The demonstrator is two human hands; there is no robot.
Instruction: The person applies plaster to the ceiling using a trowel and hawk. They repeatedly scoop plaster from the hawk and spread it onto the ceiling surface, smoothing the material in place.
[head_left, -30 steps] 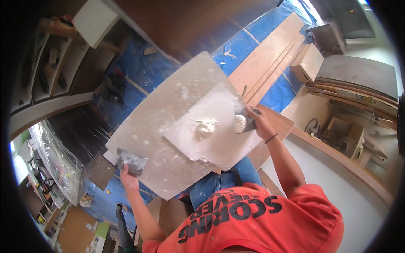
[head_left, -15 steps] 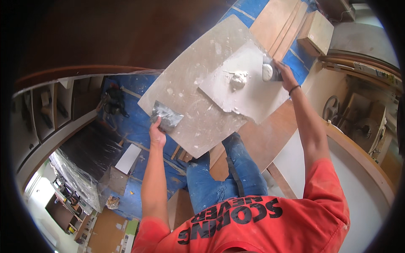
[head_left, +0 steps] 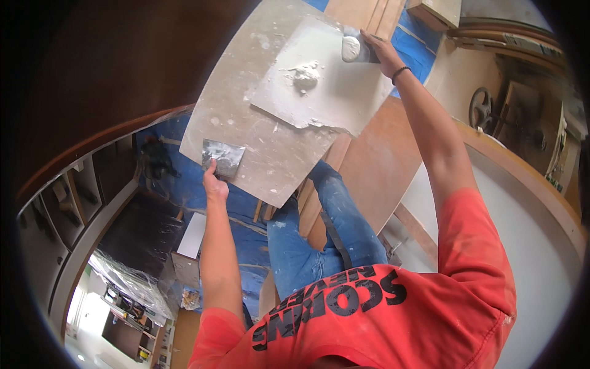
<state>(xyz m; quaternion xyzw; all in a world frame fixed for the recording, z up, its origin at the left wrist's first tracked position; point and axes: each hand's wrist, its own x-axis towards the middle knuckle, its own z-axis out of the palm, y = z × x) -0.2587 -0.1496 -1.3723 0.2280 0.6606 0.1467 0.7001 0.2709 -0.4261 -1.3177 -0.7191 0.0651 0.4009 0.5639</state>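
Observation:
My left hand (head_left: 214,186) is closed, thumb on top, on a grey metal scraper (head_left: 224,158) at the near-left corner of a large, paste-spotted board (head_left: 215,114). Whether its hidden fingers also grip the board cannot be made out. On that board lies a smaller whitish sheet (head_left: 335,92) with a ragged near edge, carrying a heap of white putty (head_left: 305,76). Over the sheet's far-right corner, my right hand (head_left: 387,56) is closed round a grey scraper-like tool (head_left: 367,54); a smooth white lump of putty (head_left: 351,48) sits on it.
Wooden planks (head_left: 359,15) lie beyond the board, beside a wooden box (head_left: 435,11). Blue sheeting (head_left: 190,194) covers the floor. A brown panel (head_left: 382,175) is near my legs. Shelving (head_left: 77,190) stands left, and a steering-wheel-like ring (head_left: 481,109) is at right.
The board, sheet and both hands have shifted up and left in view, along with much of the surroundings. Both hands keep hold of their tools; the putty heap looks unchanged.

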